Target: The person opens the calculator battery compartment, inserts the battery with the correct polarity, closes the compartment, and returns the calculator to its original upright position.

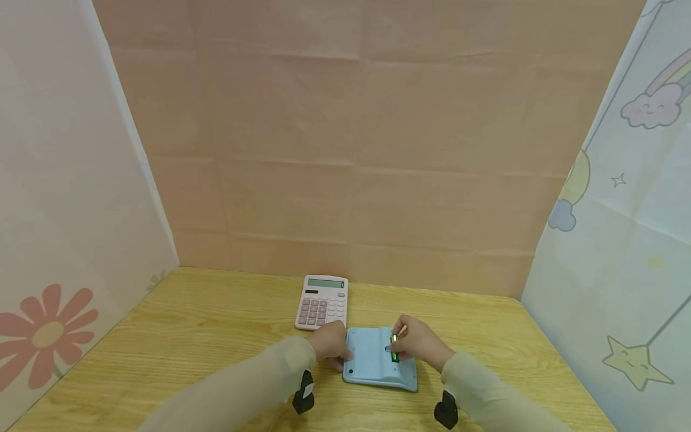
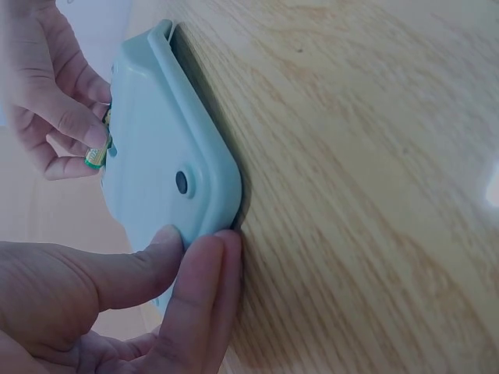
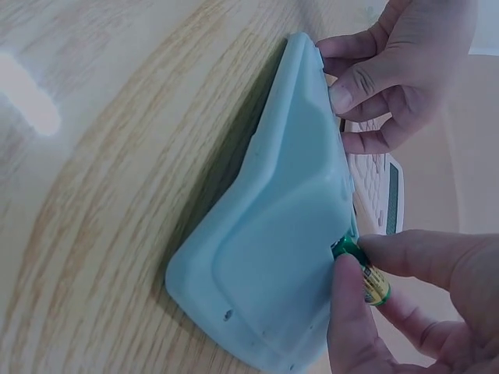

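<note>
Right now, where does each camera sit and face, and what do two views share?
Head: on the head, facing forward and down at the table; left hand, right hand, sleeves show.
Left wrist: worn there, facing the blue device; left hand nearest, right hand beyond.
Right wrist: worn there, facing the battery; right hand nearest, left hand beyond.
Both wrist views share the blue device and battery.
</note>
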`<state>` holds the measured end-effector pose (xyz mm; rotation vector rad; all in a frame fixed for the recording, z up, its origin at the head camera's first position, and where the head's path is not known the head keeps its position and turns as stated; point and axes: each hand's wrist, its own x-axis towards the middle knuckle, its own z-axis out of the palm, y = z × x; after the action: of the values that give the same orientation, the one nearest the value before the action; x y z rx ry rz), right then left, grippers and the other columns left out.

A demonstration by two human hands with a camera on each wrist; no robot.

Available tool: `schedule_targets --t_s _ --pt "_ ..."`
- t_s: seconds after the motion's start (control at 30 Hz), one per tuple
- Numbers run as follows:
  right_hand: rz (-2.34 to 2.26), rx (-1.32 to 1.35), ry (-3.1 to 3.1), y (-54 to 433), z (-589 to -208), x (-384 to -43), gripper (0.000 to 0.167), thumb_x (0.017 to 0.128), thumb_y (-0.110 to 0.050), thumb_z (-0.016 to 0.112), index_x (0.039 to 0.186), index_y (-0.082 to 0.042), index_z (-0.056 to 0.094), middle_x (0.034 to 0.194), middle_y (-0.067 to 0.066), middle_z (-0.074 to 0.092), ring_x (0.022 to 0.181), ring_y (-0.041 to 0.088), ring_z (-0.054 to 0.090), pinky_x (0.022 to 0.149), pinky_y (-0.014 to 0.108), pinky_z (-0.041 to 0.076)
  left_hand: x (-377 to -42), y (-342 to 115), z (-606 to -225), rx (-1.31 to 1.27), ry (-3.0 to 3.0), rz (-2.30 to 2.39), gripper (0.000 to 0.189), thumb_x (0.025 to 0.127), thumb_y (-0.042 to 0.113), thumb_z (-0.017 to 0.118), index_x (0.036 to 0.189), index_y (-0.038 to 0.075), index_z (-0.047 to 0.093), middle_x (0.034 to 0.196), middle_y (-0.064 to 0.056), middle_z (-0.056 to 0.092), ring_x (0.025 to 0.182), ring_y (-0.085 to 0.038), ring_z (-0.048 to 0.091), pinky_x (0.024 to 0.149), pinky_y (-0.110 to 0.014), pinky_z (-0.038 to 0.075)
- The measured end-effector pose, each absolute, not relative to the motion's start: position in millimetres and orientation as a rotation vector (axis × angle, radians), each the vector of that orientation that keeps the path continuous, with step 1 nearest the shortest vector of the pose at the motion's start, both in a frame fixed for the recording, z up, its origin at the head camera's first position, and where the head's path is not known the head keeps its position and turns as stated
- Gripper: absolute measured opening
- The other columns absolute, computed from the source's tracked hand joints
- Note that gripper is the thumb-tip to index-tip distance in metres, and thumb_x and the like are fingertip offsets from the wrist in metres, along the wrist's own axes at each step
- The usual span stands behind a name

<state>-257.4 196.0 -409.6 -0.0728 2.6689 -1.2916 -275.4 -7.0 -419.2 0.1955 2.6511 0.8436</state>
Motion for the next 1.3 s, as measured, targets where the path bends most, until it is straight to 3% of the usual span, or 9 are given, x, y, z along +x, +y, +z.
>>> schedule_targets --t_s 0.17,0.37,0.5,0.67,1.3 --pt "-1.293 -0.071 2.671 195.8 -410.1 -255.9 0.023 0.082 0.002 0.072 0.093 -0.001 0.051 0.08 0.011 0.057 0.062 0.02 0.06 0.06 0.034 0.058 -274.9 -6.6 -418.1 0.186 2.651 0.843 0.023 0.08 0.007 0.078 0.074 0.0 0.058 0.06 -0.012 0.064 0.054 -0.021 0.069 0.046 -0.021 0.052" --pt "-1.344 -0.066 2.652 196.5 -412.7 -255.5 0.007 0.095 -0.002 0.057 0.094 -0.001 0.05 0.078 0.011 0.056 0.062 0.02 0.055 0.059 0.033 0.057 -273.7 -6.2 -416.8 0.185 2.658 0.827 0.023 0.08 0.007 0.079 0.074 0.0 0.058 0.061 -0.011 0.064 0.054 -0.02 0.069 0.044 -0.019 0.049" --pt "-1.393 -0.074 2.622 199.0 -415.7 -256.0 0.005 0.097 -0.001 0.052 0.093 0.0 0.049 0.072 0.008 0.05 0.06 0.018 0.049 0.058 0.033 0.054 -273.9 -6.0 -417.2 0.186 2.66 0.823 0.023 0.08 0.007 0.079 0.075 0.0 0.057 0.061 -0.011 0.063 0.05 -0.018 0.066 0.043 -0.019 0.047" --pt "-1.455 -0.065 2.584 200.9 -416.4 -256.3 0.007 0.096 0.001 0.053 0.091 0.0 0.048 0.071 0.007 0.046 0.061 0.017 0.043 0.056 0.032 0.05 -274.5 -5.9 -417.3 0.189 2.664 0.819 0.023 0.08 0.007 0.078 0.076 -0.001 0.057 0.06 -0.011 0.063 0.05 -0.018 0.067 0.045 -0.02 0.051" --pt "-1.387 -0.074 2.63 201.8 -411.8 -256.2 0.011 0.092 -0.001 0.062 0.085 -0.001 0.054 0.079 0.01 0.065 0.062 0.018 0.056 0.057 0.033 0.055 -276.2 -3.8 -418.6 0.159 2.638 0.854 0.022 0.081 0.005 0.077 0.083 -0.002 0.056 0.066 -0.011 0.061 0.052 -0.02 0.068 0.047 -0.023 0.052"
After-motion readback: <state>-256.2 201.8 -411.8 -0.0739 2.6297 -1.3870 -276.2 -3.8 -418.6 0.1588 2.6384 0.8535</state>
